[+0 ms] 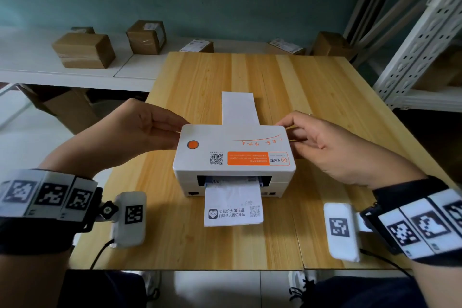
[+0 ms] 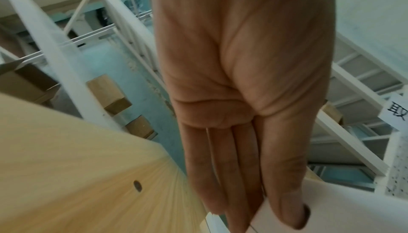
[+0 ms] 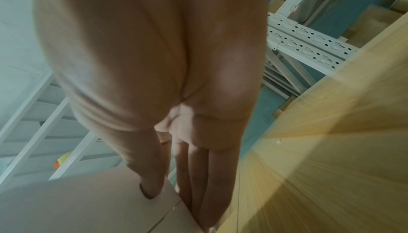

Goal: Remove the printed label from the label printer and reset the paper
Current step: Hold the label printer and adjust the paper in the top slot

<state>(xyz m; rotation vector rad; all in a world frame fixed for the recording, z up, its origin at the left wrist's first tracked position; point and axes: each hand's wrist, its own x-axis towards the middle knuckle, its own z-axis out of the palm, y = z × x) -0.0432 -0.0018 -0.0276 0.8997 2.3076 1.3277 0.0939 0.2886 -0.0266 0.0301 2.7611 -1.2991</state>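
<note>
A white label printer (image 1: pixel 235 155) with an orange button stands in the middle of the wooden table (image 1: pixel 325 97). A printed label (image 1: pixel 232 207) hangs out of its front slot onto the table. A blank paper strip (image 1: pixel 238 107) runs out behind it. My left hand (image 1: pixel 178 134) pinches the printer's rear left edge, its thumb (image 2: pixel 291 210) on the white top and its straight fingers down the side. My right hand (image 1: pixel 287 132) holds the rear right edge the same way, its thumb (image 3: pixel 152 188) on the printer top (image 3: pixel 77 202).
Several cardboard parcels (image 1: pixel 85 50) sit on the white shelf behind the table. A white metal rack (image 1: pixel 420 52) stands at the right. An open carton (image 1: pixel 65 107) lies on the floor at the left.
</note>
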